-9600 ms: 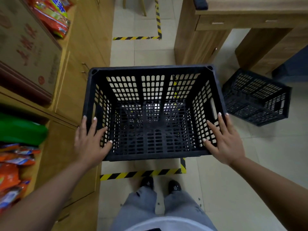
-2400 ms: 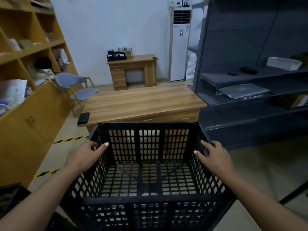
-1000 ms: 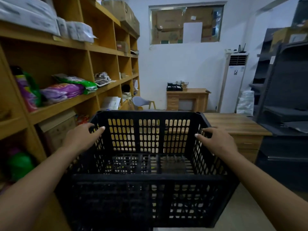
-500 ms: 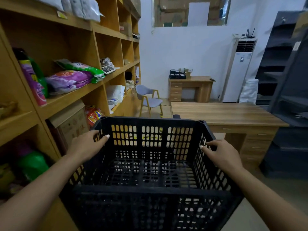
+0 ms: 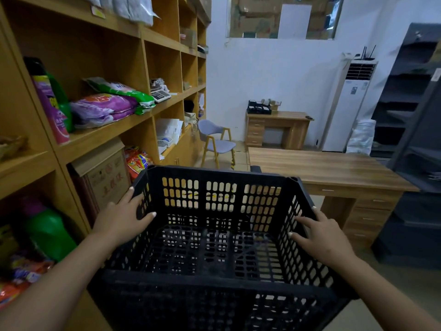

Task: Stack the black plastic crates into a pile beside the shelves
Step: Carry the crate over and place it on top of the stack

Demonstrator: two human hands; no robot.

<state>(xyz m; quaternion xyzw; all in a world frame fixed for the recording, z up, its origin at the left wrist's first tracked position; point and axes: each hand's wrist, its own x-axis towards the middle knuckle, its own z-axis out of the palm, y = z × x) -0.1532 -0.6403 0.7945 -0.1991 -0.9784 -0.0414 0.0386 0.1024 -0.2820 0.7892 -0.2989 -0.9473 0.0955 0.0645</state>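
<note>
I hold a black plastic crate point(image 5: 214, 280) with perforated walls in front of me, its open top facing up and nothing inside. My left hand point(image 5: 121, 217) grips its left rim, fingers curled over the edge. My right hand point(image 5: 319, 232) grips the right rim the same way. The crate hangs right next to the wooden shelves point(image 5: 100, 137) on my left. Through its holes I cannot make out any other crate below it.
The shelves carry purple and green bags point(image 5: 102, 108), a green bottle point(image 5: 47, 232), a cardboard box point(image 5: 105, 173) and snack packs. A long wooden desk point(image 5: 334, 170) stands to the right, a grey chair point(image 5: 216, 142) ahead, dark metal racks point(image 5: 415, 130) at far right.
Earlier my hands rested on a crate on the floor by the shelves, another lying nearby. I have since carried this crate from the desk side toward the shelves, lowering it slightly in the last second.
</note>
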